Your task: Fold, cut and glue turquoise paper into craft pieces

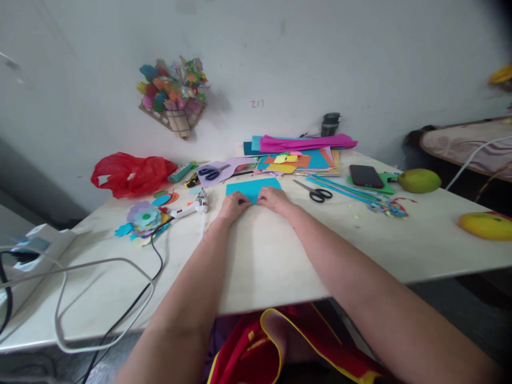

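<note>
- Handwriting in thin reddish strokes (257, 103), apparently "217", stands on the pale, plain wall (280, 53) beyond the white-topped table (264, 261).
- Yellow marks (256, 341) on the red cloth with yellow edging (244, 360), at the person's lap, are too unclear to read.
- Flat, bright blue rectangular paper (254, 186) lies on the table, straight ahead of the person, its near edge at both hands.
- The bare left hand (236, 207) rests at the paper's near left corner, palm down, fingers bent inward.
- The bare right hand (275, 200) mirrors it at the near right corner, fingers likewise curled; whether either hand pinches the sheet or only presses it, I cannot tell.
- Both arms reach forward, the left forearm (188, 298) and right forearm (360, 272) converging toward the paper.
- The white glue gun with a black cord (186, 210) lies near the left hand; black-handled metal scissors (319, 195) lie near the right.
</note>
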The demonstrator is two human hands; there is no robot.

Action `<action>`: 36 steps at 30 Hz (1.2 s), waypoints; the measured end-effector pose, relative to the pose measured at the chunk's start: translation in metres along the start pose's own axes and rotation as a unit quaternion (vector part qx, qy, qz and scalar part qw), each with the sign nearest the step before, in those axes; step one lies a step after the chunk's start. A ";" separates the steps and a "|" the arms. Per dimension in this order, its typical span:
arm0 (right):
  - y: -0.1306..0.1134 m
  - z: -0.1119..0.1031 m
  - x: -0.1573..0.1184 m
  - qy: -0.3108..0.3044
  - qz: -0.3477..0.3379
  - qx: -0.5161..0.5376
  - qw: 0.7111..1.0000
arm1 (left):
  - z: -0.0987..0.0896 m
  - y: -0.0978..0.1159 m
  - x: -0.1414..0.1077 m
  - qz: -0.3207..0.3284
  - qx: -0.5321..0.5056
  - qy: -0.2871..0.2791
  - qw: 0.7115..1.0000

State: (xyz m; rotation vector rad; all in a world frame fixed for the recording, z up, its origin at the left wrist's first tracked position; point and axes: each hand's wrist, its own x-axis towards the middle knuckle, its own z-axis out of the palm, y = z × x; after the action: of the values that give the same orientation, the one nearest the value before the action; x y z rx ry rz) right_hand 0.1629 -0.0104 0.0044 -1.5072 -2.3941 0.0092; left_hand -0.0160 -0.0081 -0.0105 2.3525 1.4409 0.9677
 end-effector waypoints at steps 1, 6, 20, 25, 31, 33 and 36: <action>0.000 0.001 0.001 0.001 0.004 0.005 1.000 | 0.000 0.001 0.000 0.000 0.001 -0.001 1.000; 0.002 0.004 0.004 -0.005 0.026 0.018 0.999 | -0.002 0.003 0.001 -0.007 0.022 -0.005 1.000; -0.003 -0.003 0.005 -0.045 0.069 0.037 0.996 | 0.000 -0.001 0.005 -0.022 0.051 -0.009 0.998; -0.007 -0.006 0.005 -0.060 0.088 0.047 0.993 | 0.000 0.001 0.006 -0.049 0.113 -0.002 0.992; -0.006 -0.004 0.005 -0.052 0.089 0.053 0.993 | 0.000 0.011 0.005 -0.084 0.170 -0.026 0.982; -0.006 -0.004 0.005 -0.052 0.088 0.053 0.993 | 0.000 0.013 0.004 -0.091 0.185 -0.029 0.978; -0.005 -0.003 0.006 -0.057 0.089 0.054 0.993 | -0.001 0.017 0.004 -0.102 0.201 -0.033 0.974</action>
State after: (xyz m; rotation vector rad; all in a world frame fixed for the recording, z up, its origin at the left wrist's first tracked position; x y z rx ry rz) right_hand 0.1567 -0.0079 0.0098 -1.7055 -2.2940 0.2661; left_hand -0.0030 -0.0130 0.0001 2.4001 1.9579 0.5812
